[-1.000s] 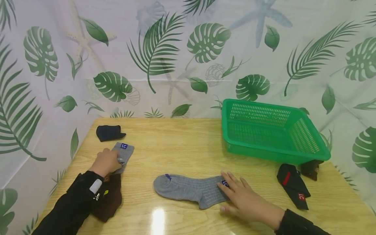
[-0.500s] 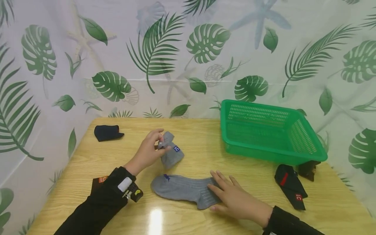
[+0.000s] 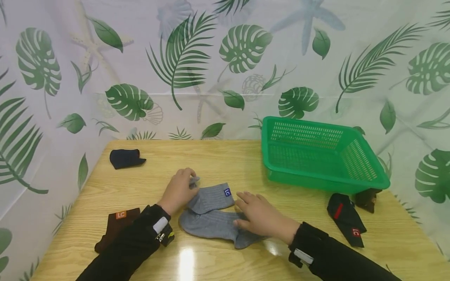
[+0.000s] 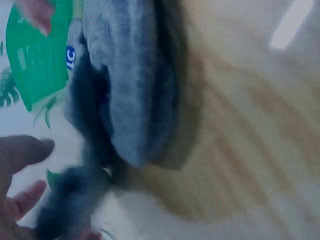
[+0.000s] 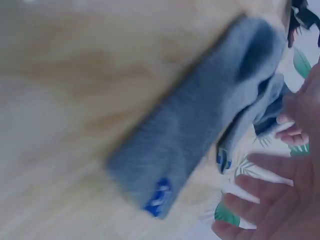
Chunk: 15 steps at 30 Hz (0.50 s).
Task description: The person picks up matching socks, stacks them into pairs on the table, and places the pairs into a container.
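Observation:
A grey sock (image 3: 211,226) lies flat on the wooden table, its cuff end partly behind my right hand (image 3: 261,214). That hand hovers close over it with fingers spread and holds nothing; in the right wrist view the flat sock (image 5: 185,120) shows its blue label. My left hand (image 3: 180,191) pinches a second grey sock (image 3: 214,198) at its far-left end. This sock's blue-labelled cuff points right, and its lower edge overlaps the flat sock. In the left wrist view, part of the held sock (image 4: 65,200) hangs blurred by the fingers.
A green plastic basket (image 3: 320,181) stands at the back right. Before it lie a black sock (image 3: 346,220) with red marks and a dark brown one (image 3: 367,200). At left are a folded navy sock (image 3: 124,158) and a brown sock (image 3: 117,226), partly under my left sleeve.
My left hand has carried the second grey sock from the left of the table to just above the flat one. My right hand has shifted slightly left and lifted off the flat sock's cuff.

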Available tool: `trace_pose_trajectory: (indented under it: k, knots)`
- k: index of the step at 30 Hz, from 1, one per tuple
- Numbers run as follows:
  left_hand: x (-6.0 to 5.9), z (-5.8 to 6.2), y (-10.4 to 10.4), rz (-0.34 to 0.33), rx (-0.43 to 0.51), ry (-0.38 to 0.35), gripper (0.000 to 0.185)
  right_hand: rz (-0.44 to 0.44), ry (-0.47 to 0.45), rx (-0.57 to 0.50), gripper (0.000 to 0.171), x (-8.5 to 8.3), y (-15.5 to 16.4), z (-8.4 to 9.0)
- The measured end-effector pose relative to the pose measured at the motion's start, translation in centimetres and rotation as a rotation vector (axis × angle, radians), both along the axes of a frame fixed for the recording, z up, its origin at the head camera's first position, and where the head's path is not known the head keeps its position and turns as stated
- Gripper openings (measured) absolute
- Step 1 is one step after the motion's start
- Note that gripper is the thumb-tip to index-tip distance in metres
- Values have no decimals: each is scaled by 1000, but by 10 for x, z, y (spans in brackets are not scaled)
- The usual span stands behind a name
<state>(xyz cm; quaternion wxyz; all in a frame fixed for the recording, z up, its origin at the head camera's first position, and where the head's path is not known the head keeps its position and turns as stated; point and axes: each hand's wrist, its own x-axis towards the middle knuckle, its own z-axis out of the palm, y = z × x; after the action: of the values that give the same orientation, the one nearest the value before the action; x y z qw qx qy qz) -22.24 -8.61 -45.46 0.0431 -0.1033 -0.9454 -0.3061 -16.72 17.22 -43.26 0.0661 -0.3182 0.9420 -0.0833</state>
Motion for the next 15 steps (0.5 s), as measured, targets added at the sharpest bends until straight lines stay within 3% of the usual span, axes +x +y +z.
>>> trace_pose_trajectory:
  k: [4, 9, 12, 15]
  knots:
    - [3, 7, 8, 43, -191, 90, 29, -168, -29, -50, 43, -30, -24, 2]
    - [1, 6, 9, 89, -381, 20, 18, -318, -122, -5, 29, -57, -48, 5]
    - [0, 1, 6, 80, -421, -39, 20, -351, -138, 52, 37, -63, -55, 0]
    - [-2, -4, 0, 62, -390, -52, 19, -384, -134, 78, 40, -65, -55, -7]
